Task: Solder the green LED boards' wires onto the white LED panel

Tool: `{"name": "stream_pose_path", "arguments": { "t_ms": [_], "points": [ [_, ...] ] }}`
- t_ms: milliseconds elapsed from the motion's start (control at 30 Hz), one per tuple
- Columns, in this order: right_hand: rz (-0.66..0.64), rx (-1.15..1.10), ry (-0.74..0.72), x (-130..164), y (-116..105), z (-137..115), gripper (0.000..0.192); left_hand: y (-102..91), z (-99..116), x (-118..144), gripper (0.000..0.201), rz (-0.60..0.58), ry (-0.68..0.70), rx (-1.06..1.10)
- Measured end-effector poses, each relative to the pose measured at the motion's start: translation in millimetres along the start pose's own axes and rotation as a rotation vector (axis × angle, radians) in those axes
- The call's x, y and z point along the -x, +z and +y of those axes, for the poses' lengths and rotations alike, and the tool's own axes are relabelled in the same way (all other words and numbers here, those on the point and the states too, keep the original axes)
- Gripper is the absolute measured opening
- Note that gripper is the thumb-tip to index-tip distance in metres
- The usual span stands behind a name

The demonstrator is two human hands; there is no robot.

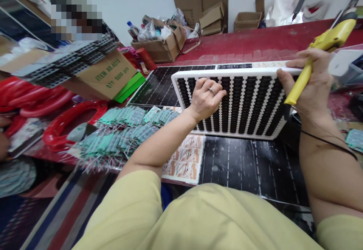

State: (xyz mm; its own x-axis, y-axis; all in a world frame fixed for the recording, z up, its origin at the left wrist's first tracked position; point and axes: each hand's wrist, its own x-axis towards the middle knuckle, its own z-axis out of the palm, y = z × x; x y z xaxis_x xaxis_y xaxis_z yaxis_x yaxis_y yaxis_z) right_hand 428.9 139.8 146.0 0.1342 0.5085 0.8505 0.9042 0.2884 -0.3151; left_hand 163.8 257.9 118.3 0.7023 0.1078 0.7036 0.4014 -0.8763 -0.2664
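Observation:
A white tray (280, 123) stands tilted up on edge, its face toward me, filled with rows of small black ribbed pieces (237, 106). My left hand (208, 98), with a ring on one finger, rests against that face with its fingers curled in on the black rows. Whatever its fingertips pinch is hidden. At the tray's upper right corner, my right hand (313, 78) grips the rim, thumb on the front. Across this hand lies a yellow pistol-shaped tool (302, 79) with a black cord; its exact kind is unclear.
Left of the tray lie piles of green circuit boards (121, 138) with wires. A printed sheet (187, 159) and black panels (229, 163) cover the bench. Beyond are a labelled carton (109, 74), red rings (75, 123) and a junk-filled box (161, 47). Another person is at far left.

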Motion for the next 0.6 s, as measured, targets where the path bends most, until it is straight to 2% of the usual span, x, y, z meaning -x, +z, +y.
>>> {"name": "stream_pose_path", "arguments": {
  "t_ms": [200,300,400,467,600],
  "points": [
    [0.008,-0.017,0.032,-1,0,-5,0.043,6.4,-2,5,0.023,-0.031,-0.067,0.095],
    [0.094,-0.146,0.091,-2,2,-5,0.038,0.9,2,7,0.022,0.002,-0.089,0.069],
    [0.193,-0.204,0.130,-2,5,5,0.033,-10.7,4,13,0.025,0.084,-0.131,0.078],
    [0.208,-0.205,0.145,-1,7,15,0.035,-20.1,1,22,0.030,0.160,-0.199,0.114],
    [0.212,-0.162,0.243,0,9,27,0.042,-36.2,-9,49,0.034,0.265,-0.442,0.149]
  ]
}}
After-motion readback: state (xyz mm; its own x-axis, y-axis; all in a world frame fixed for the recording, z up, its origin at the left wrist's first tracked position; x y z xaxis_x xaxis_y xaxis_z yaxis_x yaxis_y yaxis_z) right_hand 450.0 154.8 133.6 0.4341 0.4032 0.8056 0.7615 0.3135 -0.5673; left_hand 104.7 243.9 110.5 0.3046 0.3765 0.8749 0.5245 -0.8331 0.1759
